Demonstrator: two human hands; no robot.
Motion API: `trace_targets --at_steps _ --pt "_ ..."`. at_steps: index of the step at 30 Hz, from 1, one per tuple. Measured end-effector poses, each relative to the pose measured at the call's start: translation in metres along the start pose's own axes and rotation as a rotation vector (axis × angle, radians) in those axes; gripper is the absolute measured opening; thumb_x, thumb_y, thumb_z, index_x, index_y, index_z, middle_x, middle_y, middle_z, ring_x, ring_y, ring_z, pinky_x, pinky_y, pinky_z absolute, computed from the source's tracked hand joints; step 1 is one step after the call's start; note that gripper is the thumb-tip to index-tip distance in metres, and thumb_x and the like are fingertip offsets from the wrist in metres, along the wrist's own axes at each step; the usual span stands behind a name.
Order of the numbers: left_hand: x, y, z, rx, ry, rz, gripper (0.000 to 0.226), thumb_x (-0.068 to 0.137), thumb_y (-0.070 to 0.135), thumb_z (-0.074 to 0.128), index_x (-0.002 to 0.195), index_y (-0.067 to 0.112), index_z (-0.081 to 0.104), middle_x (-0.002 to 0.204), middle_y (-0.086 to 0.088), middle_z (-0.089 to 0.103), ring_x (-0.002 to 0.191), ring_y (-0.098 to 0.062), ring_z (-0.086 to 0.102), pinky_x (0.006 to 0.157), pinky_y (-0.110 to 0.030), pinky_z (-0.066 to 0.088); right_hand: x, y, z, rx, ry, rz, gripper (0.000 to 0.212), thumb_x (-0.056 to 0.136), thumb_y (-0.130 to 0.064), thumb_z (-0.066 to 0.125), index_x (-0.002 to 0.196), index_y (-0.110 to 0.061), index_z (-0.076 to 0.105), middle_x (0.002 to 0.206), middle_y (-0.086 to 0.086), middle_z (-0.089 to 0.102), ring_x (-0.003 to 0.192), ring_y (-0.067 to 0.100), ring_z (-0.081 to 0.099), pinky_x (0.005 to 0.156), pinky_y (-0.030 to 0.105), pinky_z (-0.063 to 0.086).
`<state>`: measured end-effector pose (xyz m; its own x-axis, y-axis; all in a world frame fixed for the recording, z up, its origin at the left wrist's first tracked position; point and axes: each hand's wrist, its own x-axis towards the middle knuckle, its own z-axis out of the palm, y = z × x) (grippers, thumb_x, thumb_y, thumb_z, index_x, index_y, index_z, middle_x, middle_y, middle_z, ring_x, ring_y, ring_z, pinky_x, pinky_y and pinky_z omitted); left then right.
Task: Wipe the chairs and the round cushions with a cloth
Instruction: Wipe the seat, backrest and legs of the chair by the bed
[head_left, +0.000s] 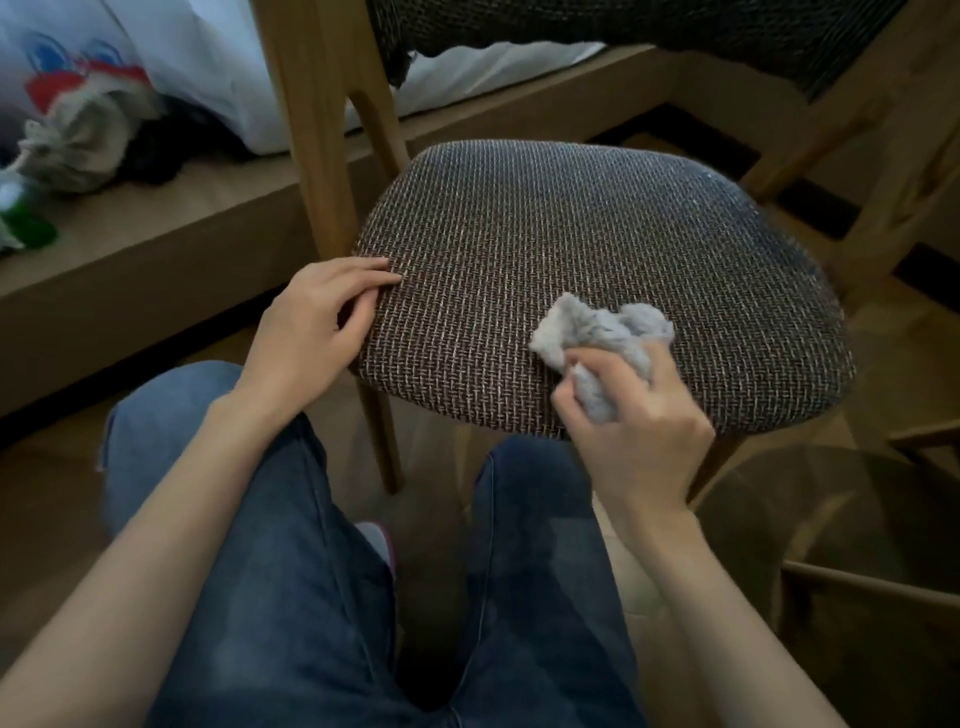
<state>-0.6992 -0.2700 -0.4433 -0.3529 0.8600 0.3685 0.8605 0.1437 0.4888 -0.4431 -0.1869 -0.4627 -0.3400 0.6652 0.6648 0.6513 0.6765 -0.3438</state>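
Grey cloth (597, 338), crumpled, is pressing on the woven chair seat (545, 223) near its front edge. The right hand (636, 441) is clutching it, while the left hand (311, 322) is resting loose-fingered on the seat's left rim. Wiping is seemingly underway here (the round brown shape (841, 519), perhaps a cushion, is likely waiting).

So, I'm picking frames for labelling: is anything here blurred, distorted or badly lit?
Head view: the seat weave is crisp near the cloth, bluish sheen at its far edge; clutter at left is smeared; wide-angle bends the chair post; lower right is dim.
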Motion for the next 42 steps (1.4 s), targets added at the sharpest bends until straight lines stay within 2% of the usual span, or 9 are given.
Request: trace_targets --at_steps 4,8,14,20,23,29,32,36,42 --pt "-0.008 -0.008 -0.006 -0.02 0.051 -0.037 0.026 0.095 0.009 0.054 0.116 0.015 0.068 0.125 0.001 0.062 0.119 -0.015 0.054 0.105 -0.031 0.04 -0.009 -0.065 0.031 0.122 -0.075 -0.162 0.012 0.081 -0.027 0.065 0.088 -0.022 0.073 0.087 0.001 0.064 0.065 0.013 0.058 0.049 0.021 0.045" --pt "-0.012 -0.015 -0.014 -0.059 0.15 -0.113 0.028 0.092 0.002 0.054 0.113 0.013 0.069 0.12 -0.001 0.064 0.114 -0.009 0.055 0.099 -0.025 0.044 0.017 -0.121 0.06 0.15 -0.17 -0.261 0.014 0.079 -0.03 0.063 0.085 -0.02 0.07 0.084 0.003 0.06 0.062 0.016 0.055 0.042 0.025 0.041" --pt "-0.03 -0.018 -0.018 -0.075 0.266 -0.212 0.03 0.094 0.002 0.049 0.115 0.016 0.066 0.118 0.002 0.063 0.11 -0.003 0.054 0.093 -0.017 0.044 0.022 -0.114 0.064 0.131 -0.198 -0.34 0.014 0.081 -0.032 0.06 0.087 -0.024 0.07 0.09 0.001 0.06 0.064 0.013 0.055 0.044 0.02 0.031" --pt "-0.041 0.001 -0.009 0.008 0.138 -0.075 0.03 0.096 0.009 0.052 0.125 0.013 0.061 0.128 -0.004 0.057 0.121 -0.015 0.05 0.105 -0.016 0.031 0.005 -0.044 0.029 0.092 -0.119 -0.407 0.011 0.082 -0.029 0.066 0.088 -0.025 0.075 0.092 0.002 0.067 0.063 0.013 0.059 0.046 0.02 0.041" --pt "-0.04 0.019 0.003 -0.001 0.078 0.02 0.031 0.097 0.013 0.052 0.127 0.013 0.06 0.131 -0.005 0.056 0.122 -0.02 0.05 0.107 -0.034 0.037 -0.001 -0.001 0.008 0.053 -0.023 -0.356 0.012 0.085 -0.027 0.068 0.087 -0.018 0.076 0.09 0.008 0.068 0.066 0.018 0.062 0.049 0.025 0.048" --pt "-0.033 0.047 0.02 0.035 -0.029 0.111 0.03 0.096 0.015 0.054 0.125 0.013 0.062 0.136 -0.009 0.052 0.126 -0.025 0.047 0.105 -0.048 0.038 0.0 0.035 -0.02 -0.022 0.075 0.038 0.017 0.086 -0.027 0.064 0.092 -0.016 0.075 0.097 0.013 0.066 0.072 0.024 0.063 0.054 0.029 0.049" --pt "-0.029 0.051 0.022 0.074 -0.043 0.076 0.031 0.096 0.018 0.053 0.125 0.014 0.062 0.136 -0.008 0.052 0.127 -0.025 0.046 0.107 -0.047 0.035 0.001 0.007 -0.011 -0.02 -0.036 -0.058 0.015 0.082 -0.026 0.065 0.09 -0.017 0.074 0.094 0.009 0.064 0.069 0.019 0.059 0.055 0.022 0.041" --pt "-0.009 0.054 0.023 0.177 -0.125 0.017 0.037 0.099 0.026 0.046 0.134 0.017 0.054 0.142 -0.009 0.046 0.134 -0.026 0.038 0.113 -0.044 0.028 0.019 -0.018 0.0 0.06 -0.277 -0.279 0.015 0.081 -0.032 0.064 0.088 -0.021 0.072 0.094 0.004 0.064 0.065 0.017 0.059 0.047 0.028 0.047" --pt "0.048 0.046 0.034 0.327 -0.302 0.031 0.045 0.1 0.038 0.035 0.144 0.026 0.041 0.151 -0.005 0.034 0.14 -0.023 0.028 0.117 -0.041 0.02 0.082 0.013 0.025 -0.023 -0.353 -0.174 0.031 0.081 -0.051 0.053 0.091 -0.027 0.07 0.082 -0.005 0.052 0.063 0.016 0.051 0.055 0.024 0.033"
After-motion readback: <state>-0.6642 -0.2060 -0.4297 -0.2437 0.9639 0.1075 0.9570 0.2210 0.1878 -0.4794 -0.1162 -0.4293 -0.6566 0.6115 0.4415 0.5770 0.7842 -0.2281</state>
